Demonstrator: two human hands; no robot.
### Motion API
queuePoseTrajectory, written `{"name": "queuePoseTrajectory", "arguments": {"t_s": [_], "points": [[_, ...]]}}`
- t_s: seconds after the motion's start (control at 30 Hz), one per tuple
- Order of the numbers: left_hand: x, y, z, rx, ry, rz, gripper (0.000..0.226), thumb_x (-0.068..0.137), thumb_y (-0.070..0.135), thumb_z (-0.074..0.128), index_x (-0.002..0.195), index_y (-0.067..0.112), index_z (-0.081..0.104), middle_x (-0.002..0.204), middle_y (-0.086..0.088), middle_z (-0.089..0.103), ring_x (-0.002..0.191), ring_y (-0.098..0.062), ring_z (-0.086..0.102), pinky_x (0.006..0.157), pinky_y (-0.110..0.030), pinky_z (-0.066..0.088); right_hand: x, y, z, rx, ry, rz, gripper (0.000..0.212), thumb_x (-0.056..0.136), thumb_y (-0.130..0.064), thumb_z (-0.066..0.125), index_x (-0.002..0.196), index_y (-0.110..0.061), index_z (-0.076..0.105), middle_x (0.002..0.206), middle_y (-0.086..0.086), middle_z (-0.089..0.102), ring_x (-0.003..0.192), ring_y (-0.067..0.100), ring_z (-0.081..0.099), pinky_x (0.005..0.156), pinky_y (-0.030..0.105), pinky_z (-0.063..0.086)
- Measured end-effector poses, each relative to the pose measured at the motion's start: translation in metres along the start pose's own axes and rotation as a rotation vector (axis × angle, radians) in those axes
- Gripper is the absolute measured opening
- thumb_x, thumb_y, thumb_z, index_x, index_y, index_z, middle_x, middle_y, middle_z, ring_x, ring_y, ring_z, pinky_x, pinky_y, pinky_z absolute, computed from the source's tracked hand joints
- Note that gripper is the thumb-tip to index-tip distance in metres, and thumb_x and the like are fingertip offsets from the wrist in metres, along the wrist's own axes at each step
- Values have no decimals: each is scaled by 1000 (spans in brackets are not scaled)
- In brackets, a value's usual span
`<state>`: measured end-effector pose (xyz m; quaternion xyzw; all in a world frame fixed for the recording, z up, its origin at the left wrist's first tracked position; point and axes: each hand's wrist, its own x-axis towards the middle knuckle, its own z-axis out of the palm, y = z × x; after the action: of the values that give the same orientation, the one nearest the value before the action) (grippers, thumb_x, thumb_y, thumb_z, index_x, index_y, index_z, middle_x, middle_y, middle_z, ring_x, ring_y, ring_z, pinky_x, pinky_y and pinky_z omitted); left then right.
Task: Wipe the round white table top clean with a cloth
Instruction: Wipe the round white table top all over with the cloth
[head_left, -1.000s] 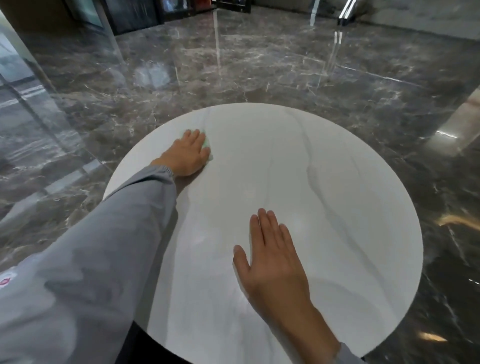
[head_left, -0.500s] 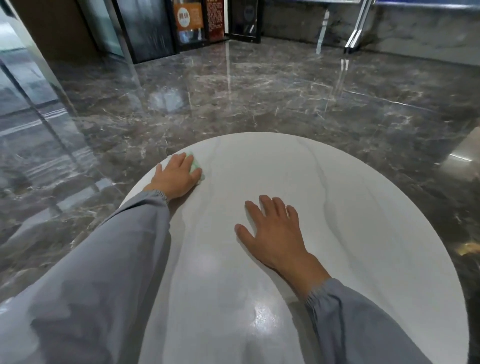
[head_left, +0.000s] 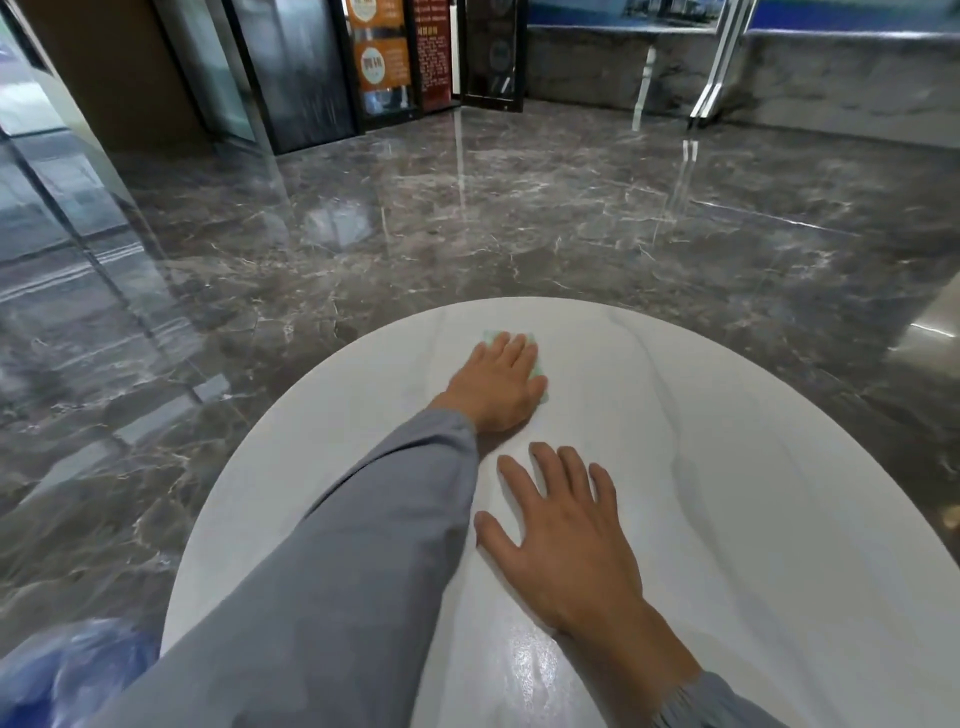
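Head view: round white counter (head_left: 753, 467). Left hand (head_left: 498, 384) lies flat on a pale green cloth (head_left: 540, 370) at the far side of the top, fingers straight, pressing it down. Cloth edges show past the fingertips and on the right. Right hand (head_left: 566, 535) sits nearer, palm down on bare counter, fingers spread, holding nothing. Hands near each other, not touching. Grey sleeve (head_left: 363, 545) on the left arm. Dark glossy marble floor (head_left: 467, 234) all around.

One camera only, sitting on person's head. Looking forward and down over round white table top (head_left: 727, 467). Sitting close: both arms coming in from bottom edge, right hand (head_left: 566, 540) nearer, left hand (head_left: 498, 384) further out. Wide lens bending table rim, also catching dark shiny floor (head_left: 467, 234) and glass doors (head_left: 306, 67) far behind.
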<state>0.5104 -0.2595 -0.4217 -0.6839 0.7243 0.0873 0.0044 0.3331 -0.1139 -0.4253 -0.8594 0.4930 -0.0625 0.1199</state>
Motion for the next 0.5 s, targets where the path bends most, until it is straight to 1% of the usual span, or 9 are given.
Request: {"name": "queuePoseTrajectory", "arguments": {"t_s": [0.07, 0.13, 0.23, 0.3, 0.37, 0.43, 0.5], "points": [[-5, -7, -4, -27, -29, 17, 65, 109, 49, 19, 166, 22, 3, 174, 1, -5, 160, -19, -7, 128, -48, -3, 0, 0, 0, -1, 9, -4, 70, 95, -70, 18, 159, -40, 16, 170, -4, 6, 156, 22, -2, 125, 51, -1], [-17, -40, -7, -24, -13, -26, 65, 109, 52, 20, 166, 25, 4, 174, 4, -4, 160, -16, -6, 127, -50, -2, 0, 0, 0, 8, 25, -14, 69, 95, -69, 19, 157, -40, 20, 168, -5, 11, 155, 23, 3, 125, 52, 3], [-46, -108, -6, -86, 46, -215, 65, 109, 51, 25, 165, 24, 9, 174, 3, 0, 160, -15, -2, 127, -53, 4, -1, 1, 1, 6, 45, -25, 67, 95, -68, 21, 154, -38, 25, 164, -5, 18, 152, 22, 9, 124, 52, 6], [-61, -137, -5, -72, 69, -298, 65, 109, 49, 28, 165, 20, 13, 174, -1, 5, 159, -18, 1, 126, -55, 9, -1, 0, 3, 6, 60, -28, 65, 95, -67, 22, 152, -37, 28, 162, -6, 21, 151, 22, 11, 123, 52, 7], [-59, -140, -3, -23, 87, -308, 65, 109, 46, 28, 163, 13, 16, 172, -8, 10, 158, -27, 6, 125, -54, 14, -1, 1, 4, 4, 66, -28, 64, 95, -66, 22, 151, -37, 28, 162, -5, 21, 151, 23, 11, 123, 52, 7], [-49, -122, -4, 15, 98, -291, 64, 109, 44, 25, 161, 8, 18, 170, -14, 13, 156, -35, 10, 125, -52, 17, -1, 1, 4, 3, 68, -21, 66, 95, -67, 22, 153, -37, 28, 163, -5, 21, 151, 23, 11, 124, 51, 7], [-40, -89, -4, 17, 83, -249, 64, 109, 43, 22, 161, 7, 15, 171, -15, 10, 157, -36, 7, 125, -49, 14, -2, 2, 4, 15, 67, -18, 68, 94, -68, 22, 154, -36, 28, 164, -4, 21, 152, 24, 12, 124, 52, 7]]}}
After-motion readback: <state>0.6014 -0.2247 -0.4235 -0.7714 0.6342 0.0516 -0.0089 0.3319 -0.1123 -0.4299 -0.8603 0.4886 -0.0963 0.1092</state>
